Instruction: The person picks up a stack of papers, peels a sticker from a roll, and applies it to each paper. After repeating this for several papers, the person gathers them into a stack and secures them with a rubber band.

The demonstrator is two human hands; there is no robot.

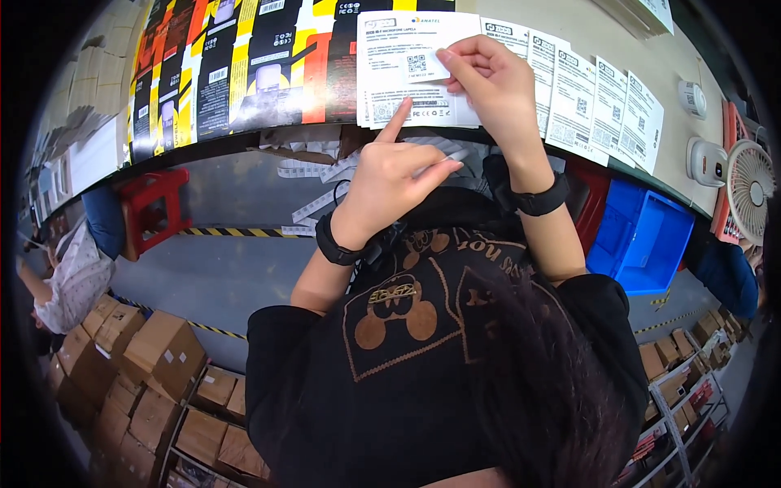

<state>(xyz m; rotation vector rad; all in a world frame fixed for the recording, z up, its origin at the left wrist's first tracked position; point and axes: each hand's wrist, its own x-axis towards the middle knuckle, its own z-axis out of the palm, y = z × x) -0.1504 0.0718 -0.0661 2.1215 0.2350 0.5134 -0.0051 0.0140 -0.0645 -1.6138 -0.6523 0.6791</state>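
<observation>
A stack of printed white sheets (382,61) lies at the table's front edge, before my body. My right hand (496,89) is over it, thumb and forefinger pinched on the edge of a small white label (428,67) with a square code. Lower and to the left, my left hand (394,183) stretches its forefinger to the sheets' lower edge. Its other fingers are curled with the thumb around a slim whitish thing (443,161), mostly hidden. Several similar printed sheets (573,106) lie fanned and overlapping to the right of the stack.
Black, yellow and orange printed packaging sheets (277,81) cover the table's left part. A small fan (748,183) and white devices (706,161) stand at the right. Below are a blue crate (639,236), a red stool (154,207) and cardboard boxes (167,354). Other people sit at both sides.
</observation>
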